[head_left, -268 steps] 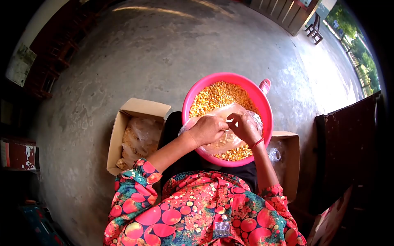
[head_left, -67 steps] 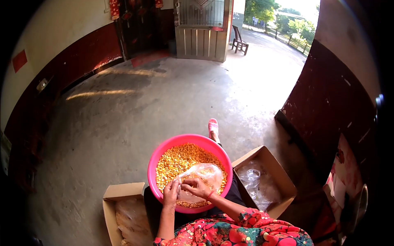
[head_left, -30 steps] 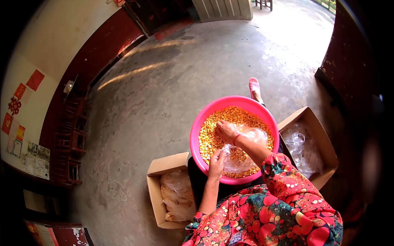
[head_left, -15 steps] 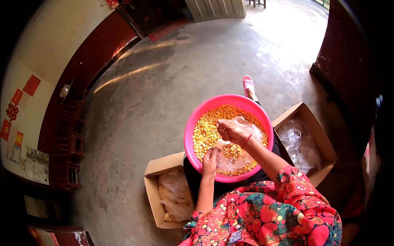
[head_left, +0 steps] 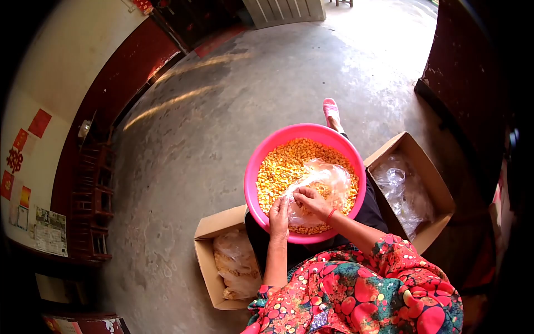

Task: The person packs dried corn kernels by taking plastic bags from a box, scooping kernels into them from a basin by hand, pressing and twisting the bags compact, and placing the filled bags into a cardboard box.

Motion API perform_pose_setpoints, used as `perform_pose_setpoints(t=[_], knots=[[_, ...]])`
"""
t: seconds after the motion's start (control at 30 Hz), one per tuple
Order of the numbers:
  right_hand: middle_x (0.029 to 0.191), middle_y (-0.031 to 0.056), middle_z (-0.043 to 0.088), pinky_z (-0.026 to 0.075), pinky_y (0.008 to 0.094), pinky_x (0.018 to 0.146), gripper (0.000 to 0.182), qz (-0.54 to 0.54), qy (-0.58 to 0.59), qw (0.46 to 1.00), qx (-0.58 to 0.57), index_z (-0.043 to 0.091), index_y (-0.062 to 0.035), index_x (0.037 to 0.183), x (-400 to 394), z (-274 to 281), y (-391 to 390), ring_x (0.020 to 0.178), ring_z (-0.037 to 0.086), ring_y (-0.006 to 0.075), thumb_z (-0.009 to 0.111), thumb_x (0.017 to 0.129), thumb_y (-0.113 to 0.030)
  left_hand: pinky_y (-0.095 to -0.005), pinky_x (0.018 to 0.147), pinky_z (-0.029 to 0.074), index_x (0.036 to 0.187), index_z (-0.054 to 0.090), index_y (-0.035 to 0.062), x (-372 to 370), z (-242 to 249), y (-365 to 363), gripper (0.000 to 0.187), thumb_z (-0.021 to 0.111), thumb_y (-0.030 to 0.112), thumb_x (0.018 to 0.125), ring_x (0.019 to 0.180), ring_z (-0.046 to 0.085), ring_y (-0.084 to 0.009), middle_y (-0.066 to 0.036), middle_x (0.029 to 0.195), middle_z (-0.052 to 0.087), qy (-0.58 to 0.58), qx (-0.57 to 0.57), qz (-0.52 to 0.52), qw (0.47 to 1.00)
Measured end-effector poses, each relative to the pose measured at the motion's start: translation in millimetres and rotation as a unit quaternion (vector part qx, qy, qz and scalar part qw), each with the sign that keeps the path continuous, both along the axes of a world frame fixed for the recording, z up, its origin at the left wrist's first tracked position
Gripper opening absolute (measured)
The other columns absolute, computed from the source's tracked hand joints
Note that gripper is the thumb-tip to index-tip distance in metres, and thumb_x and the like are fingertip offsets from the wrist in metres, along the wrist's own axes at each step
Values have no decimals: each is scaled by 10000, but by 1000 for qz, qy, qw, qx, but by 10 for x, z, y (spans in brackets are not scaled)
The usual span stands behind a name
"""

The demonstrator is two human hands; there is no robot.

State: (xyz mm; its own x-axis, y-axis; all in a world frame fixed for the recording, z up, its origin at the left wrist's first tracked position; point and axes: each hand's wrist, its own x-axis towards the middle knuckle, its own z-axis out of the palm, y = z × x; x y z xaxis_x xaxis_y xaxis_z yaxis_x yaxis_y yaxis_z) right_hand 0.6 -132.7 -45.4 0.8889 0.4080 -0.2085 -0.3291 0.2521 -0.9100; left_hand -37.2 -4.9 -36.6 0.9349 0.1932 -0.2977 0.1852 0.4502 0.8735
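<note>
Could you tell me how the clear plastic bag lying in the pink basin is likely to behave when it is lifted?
The clear plastic bag looks thin and crumpled, so it would probably sag rather than hold shape. Yellow kernels show through it, so it likely hangs bottom-heavy. Both the left hand and right hand pinch its mouth over the pink basin; a looser hold might spill.

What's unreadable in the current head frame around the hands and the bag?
- Clear bag: how full it is; glare and see-through film blur bag kernels into basin kernels.
- Left hand, right hand: the grip; fingertips are too small, knuckles cover them.
- Left box: contents hidden under cloudy plastic.
- Right box: only crumpled film shows.
</note>
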Motion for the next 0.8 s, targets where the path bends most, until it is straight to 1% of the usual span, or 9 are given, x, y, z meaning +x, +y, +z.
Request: perform_pose_setpoints(t=[0.07,0.23,0.43,0.5,0.53,0.63,0.7,0.73,0.8], knots=[[659,-45,484,373,198,542,202,5,-80,995,-56,552,-43,793,-2,31,-17,624,439,33,490,905,-199,-150,502,315,832,608,85,-2,11,6,118,549,168,892,550,381,-1,64,713,538,-14,12,-20,1000],[661,-40,475,363,210,508,219,10,-103,990,-99,541,-25,785,-50,44,5,602,422,39,469,910,-189,-149,504,306,822,608,82,5,-6,4,134,544,173,896,551,378,-1,66,694,532,-20,2,-23,1000],[650,-46,464,355,198,496,238,-10,-192,967,-169,538,-22,771,-38,44,7,592,411,27,473,911,-203,-157,483,278,849,605,70,3,2,6,153,521,181,911,535,356,1,80,657,489,-17,14,-30,999],[581,-15,449,351,241,501,274,-43,-137,981,-130,533,-11,697,-70,148,7,556,400,60,513,886,-209,-158,483,277,852,607,68,0,10,0,154,521,181,911,535,356,1,80,658,492,-16,8,-31,999],[581,-15,449,351,241,501,274,-43,-137,981,-130,533,-11,697,-58,136,-1,556,400,60,513,886,-209,-159,483,273,852,608,67,-3,7,-6,157,521,183,911,533,353,0,80,655,491,-12,13,-28,999],[528,-47,395,257,201,461,343,-56,-4,998,-2,493,-106,591,29,233,-57,503,342,30,524,892,-267,-160,481,264,851,608,65,-5,62,-17,161,521,185,912,529,343,0,83,645,478,-8,19,-30,999],[506,-52,357,248,205,453,397,-43,13,997,56,451,-115,560,189,313,-125,477,325,40,495,903,-311,-160,479,258,849,608,64,-10,73,-16,164,520,187,912,527,336,-1,86,636,466,-8,18,-36,999],[492,-52,355,250,211,444,421,-48,-31,997,52,443,-115,569,278,368,-144,453,323,52,461,913,-356,-159,482,256,846,607,64,-12,66,-10,164,521,186,912,529,334,-1,88,634,459,-9,23,-41,999],[646,-3,505,376,221,533,316,-75,5,994,75,547,-79,778,536,291,-195,587,468,84,436,920,-338,-159,484,254,843,607,64,-10,55,-13,164,521,185,911,531,331,-1,90,632,452,-11,27,-47,998]])
